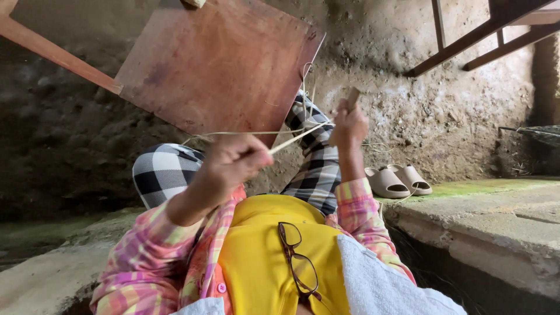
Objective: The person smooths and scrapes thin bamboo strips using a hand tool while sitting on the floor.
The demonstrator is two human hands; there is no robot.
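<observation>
Left hand (233, 158) pinches the pale strip (297, 137) taut toward 2 o'clock, right hand (348, 125) clenches a wooden-handled tool (353, 96); splitting looks unfinished.

The left hand (233, 160) is pinching a thin pale strip (294, 139) that is stretching across to the right hand (348, 125), which is gripping a small wooden-handled tool (353, 96). Both are working just in front of a reddish wooden board (216, 64) leaning over checked trousers (163, 172). Glasses (297, 262) are hanging on the yellow top (262, 251), and beige slippers (398, 181) are lying beside the stone ledge (496, 216).
</observation>
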